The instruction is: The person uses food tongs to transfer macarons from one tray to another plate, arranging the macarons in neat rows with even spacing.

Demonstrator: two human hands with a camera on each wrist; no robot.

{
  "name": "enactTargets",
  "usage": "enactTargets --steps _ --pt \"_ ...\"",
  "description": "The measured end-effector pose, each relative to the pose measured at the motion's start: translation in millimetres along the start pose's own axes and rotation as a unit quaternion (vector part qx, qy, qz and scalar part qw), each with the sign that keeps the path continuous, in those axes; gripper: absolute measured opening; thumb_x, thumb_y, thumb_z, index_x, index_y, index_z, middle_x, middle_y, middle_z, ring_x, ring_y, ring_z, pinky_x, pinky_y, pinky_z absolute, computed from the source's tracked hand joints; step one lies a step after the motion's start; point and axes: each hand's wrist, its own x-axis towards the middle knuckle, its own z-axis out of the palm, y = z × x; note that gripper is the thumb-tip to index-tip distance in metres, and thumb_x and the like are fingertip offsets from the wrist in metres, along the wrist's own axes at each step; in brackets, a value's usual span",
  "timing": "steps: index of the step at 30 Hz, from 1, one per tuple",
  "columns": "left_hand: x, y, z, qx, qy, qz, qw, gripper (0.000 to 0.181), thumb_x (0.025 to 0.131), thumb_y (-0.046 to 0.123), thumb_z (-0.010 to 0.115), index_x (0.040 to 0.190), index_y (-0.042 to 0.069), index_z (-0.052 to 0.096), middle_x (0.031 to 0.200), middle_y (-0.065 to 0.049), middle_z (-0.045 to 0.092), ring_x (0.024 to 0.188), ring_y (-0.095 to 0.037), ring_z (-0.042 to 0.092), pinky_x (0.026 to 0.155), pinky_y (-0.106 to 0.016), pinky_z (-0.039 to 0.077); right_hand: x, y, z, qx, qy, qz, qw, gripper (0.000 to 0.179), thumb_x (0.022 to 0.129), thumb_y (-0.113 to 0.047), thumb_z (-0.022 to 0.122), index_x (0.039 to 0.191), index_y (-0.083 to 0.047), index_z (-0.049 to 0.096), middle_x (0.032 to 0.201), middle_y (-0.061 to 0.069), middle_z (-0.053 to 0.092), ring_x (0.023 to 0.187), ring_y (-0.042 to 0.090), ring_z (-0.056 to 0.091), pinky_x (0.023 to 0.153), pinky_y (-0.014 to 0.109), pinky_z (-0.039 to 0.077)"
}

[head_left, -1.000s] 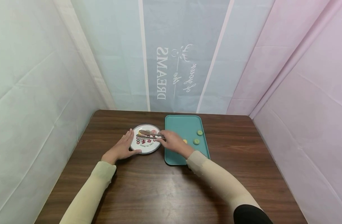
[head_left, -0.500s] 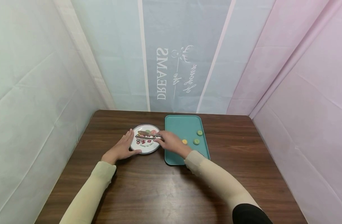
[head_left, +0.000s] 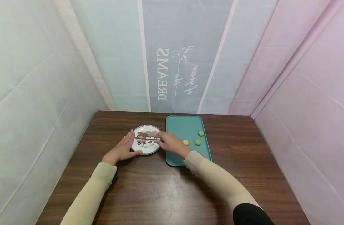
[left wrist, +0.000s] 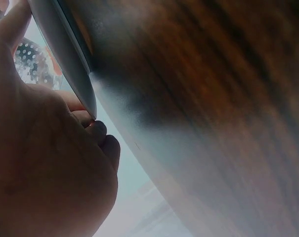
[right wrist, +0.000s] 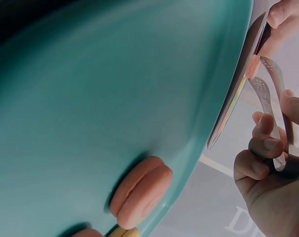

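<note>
My left hand rests at the left rim of a white round plate, fingers straight along the edge and thumb on the near rim. My right hand grips metal tongs with perforated tips; the two tips stand apart over the plate. A pink macaron lies right by those tips. Further back on the plate sit a green macaron and another pink macaron. The tongs partly cover the plate's printed red lettering.
A teal tray lies right of the plate, partly under my right forearm. On it are a yellow macaron, two green macarons and, in the right wrist view, a pink macaron. Curtains hang behind the wooden table.
My right hand and the tongs have shifted slightly left over the plate. The yellow seen at the tongs' tips a second ago is now hidden. My left hand stays put.
</note>
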Motion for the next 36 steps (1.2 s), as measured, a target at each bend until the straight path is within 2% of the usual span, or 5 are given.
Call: enactTargets --steps 9,18,32,36 --pt "0.1 -0.7 0.4 0.001 0.001 0.002 1.0000 0.118 0.101 0.062 0.067 0.168 -0.010 0.003 0.177 -0.029 -0.001 0.165 -0.044 0.005 0.133 -0.060 0.011 1.2 -3.3 3.4 -0.008 0.003 0.010 0.9999 0.039 0.109 -0.036 0.066 0.133 -0.005 0.072 0.104 0.002 0.072 0.078 0.012 0.059 0.074 0.032 0.053" --pt "-0.5 1.5 -0.3 0.002 -0.001 -0.003 1.0000 0.117 0.101 0.063 0.066 0.168 -0.010 0.002 0.177 -0.028 -0.003 0.165 -0.043 0.004 0.133 -0.060 0.010 3.1 -5.0 3.9 0.002 -0.001 0.009 1.0000 0.035 0.109 -0.034 0.066 0.131 -0.007 0.072 0.093 -0.002 0.067 0.072 0.012 0.056 0.068 0.031 0.050" --pt "1.1 -1.9 2.8 0.008 -0.009 -0.005 0.9999 0.120 0.100 0.068 0.064 0.168 -0.007 -0.001 0.178 -0.026 -0.005 0.166 -0.041 0.002 0.134 -0.058 0.011 2.6 -4.1 9.8 0.002 -0.005 0.016 0.9999 0.037 0.110 -0.035 0.064 0.134 -0.008 0.071 0.106 0.000 0.073 0.077 0.012 0.060 0.072 0.031 0.052" --pt "0.8 -2.8 3.6 0.003 -0.003 0.000 1.0000 0.121 0.099 0.067 0.065 0.168 -0.008 -0.001 0.178 -0.027 -0.005 0.165 -0.042 0.003 0.133 -0.059 0.011 2.3 -4.2 10.2 0.003 -0.005 0.018 0.9998 0.037 0.110 -0.035 0.064 0.134 -0.008 0.071 0.107 0.001 0.073 0.078 0.012 0.060 0.073 0.032 0.052"
